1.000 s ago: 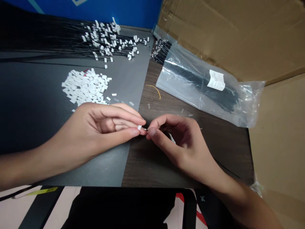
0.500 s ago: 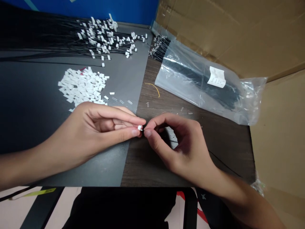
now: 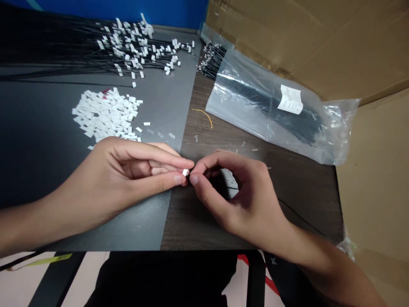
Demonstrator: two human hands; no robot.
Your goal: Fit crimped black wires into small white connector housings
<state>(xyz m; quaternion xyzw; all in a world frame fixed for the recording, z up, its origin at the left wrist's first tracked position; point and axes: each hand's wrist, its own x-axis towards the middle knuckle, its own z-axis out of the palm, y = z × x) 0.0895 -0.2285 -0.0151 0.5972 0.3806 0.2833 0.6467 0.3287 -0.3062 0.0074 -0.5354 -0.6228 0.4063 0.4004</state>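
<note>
Between the thumb and fingers of my left hand (image 3: 140, 170) is a small white connector housing (image 3: 185, 172), pinched near the fingertips. My right hand (image 3: 230, 183) pinches a thin black wire (image 3: 302, 219) close to its end, right beside the housing. The wire runs back under my right palm and across the dark wood toward the lower right. Its tip meets the housing's near end; how deep it sits inside is hidden by my fingers. Behind my left hand lies a heap of loose white housings (image 3: 107, 113).
Black wires with white housings on their ends (image 3: 134, 47) spread across the back left. A clear plastic bag of black wires (image 3: 262, 102) lies at the back right, beside cardboard (image 3: 303, 38). A yellow strand (image 3: 204, 115) and small clear pieces are scattered on the wood.
The wire's tip, seen just outside the housing before, now sits closer against it, and less of it shows. My right fingertips have moved slightly left. The whole view has shifted a little.
</note>
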